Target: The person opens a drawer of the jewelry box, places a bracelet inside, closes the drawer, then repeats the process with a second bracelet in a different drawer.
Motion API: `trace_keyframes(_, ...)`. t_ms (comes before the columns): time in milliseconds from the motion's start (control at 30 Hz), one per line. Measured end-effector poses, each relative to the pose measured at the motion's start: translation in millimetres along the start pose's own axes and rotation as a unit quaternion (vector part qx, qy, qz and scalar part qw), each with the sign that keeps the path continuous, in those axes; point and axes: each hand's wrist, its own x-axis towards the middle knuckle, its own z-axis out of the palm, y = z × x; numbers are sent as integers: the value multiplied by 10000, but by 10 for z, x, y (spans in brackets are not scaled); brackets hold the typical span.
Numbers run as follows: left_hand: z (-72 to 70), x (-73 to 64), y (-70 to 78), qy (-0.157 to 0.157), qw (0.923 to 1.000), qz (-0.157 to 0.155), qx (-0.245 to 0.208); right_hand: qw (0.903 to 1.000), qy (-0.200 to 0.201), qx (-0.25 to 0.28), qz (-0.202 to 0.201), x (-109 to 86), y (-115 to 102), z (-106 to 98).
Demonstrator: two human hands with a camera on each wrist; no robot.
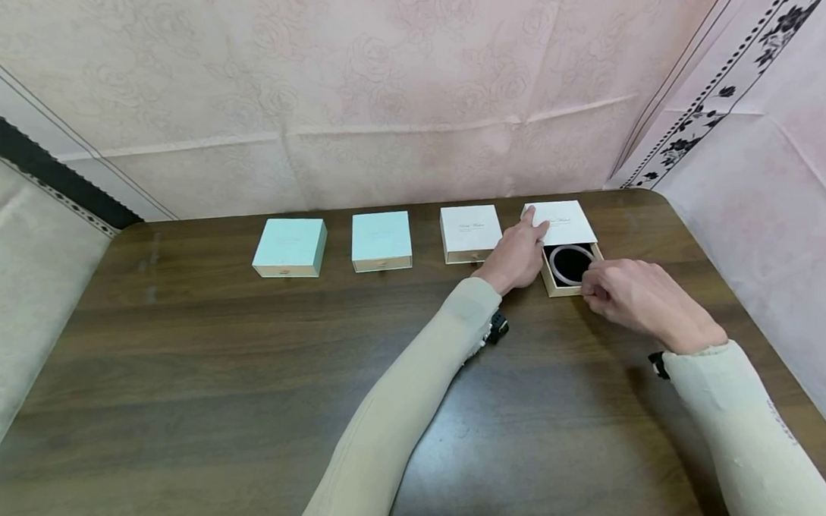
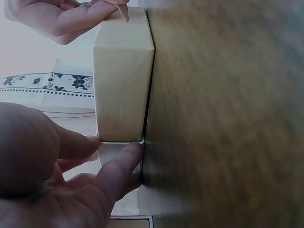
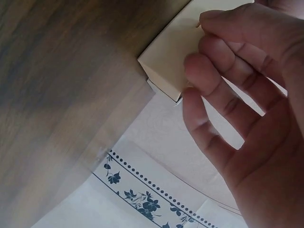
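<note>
At the right end of a row, a white drawer box (image 1: 563, 220) has its cream drawer (image 2: 121, 95) pulled out toward the person. Inside lies a pale ring-shaped bangle (image 1: 552, 265) around a dark inner pad. My left hand (image 1: 515, 258) grips the box's white sleeve, fingers on its top and side near the drawer opening. At the drawer's front, my right hand (image 1: 630, 292) pinches a small tan ribbon tab (image 2: 124, 13) between thumb and finger; its other fingers are loosely bent beside the drawer (image 3: 178, 52).
Just left of the left hand stands a closed white box (image 1: 470, 228). Two closed mint-green boxes, one nearer (image 1: 382, 236) and one farther left (image 1: 290, 242), continue the row. All sit along the back of the brown wooden table (image 1: 244, 404), against a patterned cloth backdrop (image 1: 392, 75).
</note>
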Motion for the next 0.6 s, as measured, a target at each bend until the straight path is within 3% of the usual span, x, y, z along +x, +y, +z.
trace_keyframes(600,-10,-10,6,-136,9998,4,113,9999,10,83,108,17,1,-31)
